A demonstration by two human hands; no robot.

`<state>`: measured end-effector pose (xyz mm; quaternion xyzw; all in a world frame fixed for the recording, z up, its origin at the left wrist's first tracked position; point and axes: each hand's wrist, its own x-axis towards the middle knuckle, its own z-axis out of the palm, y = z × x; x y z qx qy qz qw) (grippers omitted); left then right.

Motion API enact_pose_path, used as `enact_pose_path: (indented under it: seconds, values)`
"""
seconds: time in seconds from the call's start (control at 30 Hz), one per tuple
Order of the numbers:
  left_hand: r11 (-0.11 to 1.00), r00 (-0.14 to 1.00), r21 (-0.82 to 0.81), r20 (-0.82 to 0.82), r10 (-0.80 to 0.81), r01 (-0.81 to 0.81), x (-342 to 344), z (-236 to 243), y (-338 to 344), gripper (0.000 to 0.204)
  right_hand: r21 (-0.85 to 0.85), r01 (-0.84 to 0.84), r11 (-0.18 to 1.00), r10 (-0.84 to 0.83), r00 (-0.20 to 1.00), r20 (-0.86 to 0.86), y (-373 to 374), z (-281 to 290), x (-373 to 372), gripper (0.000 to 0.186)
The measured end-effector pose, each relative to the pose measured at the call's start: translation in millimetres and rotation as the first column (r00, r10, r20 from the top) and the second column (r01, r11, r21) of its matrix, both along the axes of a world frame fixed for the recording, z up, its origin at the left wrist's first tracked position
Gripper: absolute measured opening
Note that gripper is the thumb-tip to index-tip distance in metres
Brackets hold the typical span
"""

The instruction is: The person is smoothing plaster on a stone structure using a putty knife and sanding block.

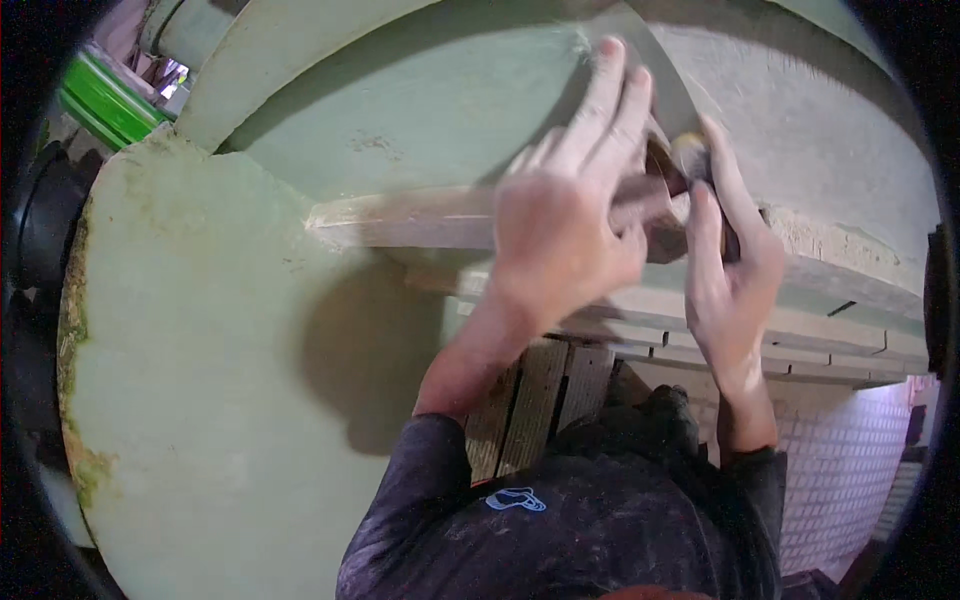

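Observation:
My left hand (565,225), blurred, reaches up with long fingers stretched out over a grey triangular piece (660,70) beside the pale green curved panel (390,130); its thumb is bent. Just to its right, my right hand (730,285) has fingers wrapped along a small dark tool (675,175) with a round, pale-yellowish part at its upper end. The tool is partly hidden by both hands and too smeared to identify. A pale, dusty ridge (380,225) runs sideways under my left hand.
A large green board (180,370) with a rough edge fills the left. Slotted strips (830,345) run below the grey surface (830,150) at right. Lower down are wooden slats (525,400) and a gridded surface (830,460). A bright green object (110,95) sits upper left.

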<state>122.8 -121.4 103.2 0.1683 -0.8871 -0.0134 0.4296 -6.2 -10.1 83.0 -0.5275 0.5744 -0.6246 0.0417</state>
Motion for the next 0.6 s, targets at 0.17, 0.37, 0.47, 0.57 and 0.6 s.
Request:
enact_pose_path:
  seconds: [0.17,0.37,0.47,0.57,0.6]
  values:
    - [1.000,1.000,0.023,0.026,-0.004,0.004,7.0,-7.7,5.8,0.088,-0.015,-0.024,1.000,0.025,0.998,0.052,3.8,-26.8,3.5,0.044]
    - [0.998,0.999,-0.068,-0.042,0.007,-0.010,2.5,4.5,-4.6,0.086,-0.124,0.041,0.991,-0.044,0.999,-0.029,-14.6,-14.1,3.8,0.045]
    - [0.999,0.999,0.032,0.035,-0.042,0.041,10.7,-9.4,2.9,0.087,-0.007,0.022,1.000,-0.021,0.998,0.059,2.7,-30.5,9.5,0.045]
    - [1.000,1.000,0.022,-0.017,-0.021,0.021,7.7,-4.3,0.9,0.085,-0.092,0.011,0.996,-0.007,0.999,0.044,-8.2,-22.0,9.2,0.044]
    - [1.000,0.997,-0.003,-0.072,0.010,-0.010,5.4,0.1,-3.9,0.084,-0.128,0.009,0.992,-0.009,1.000,-0.002,-15.0,-12.5,10.4,0.044]
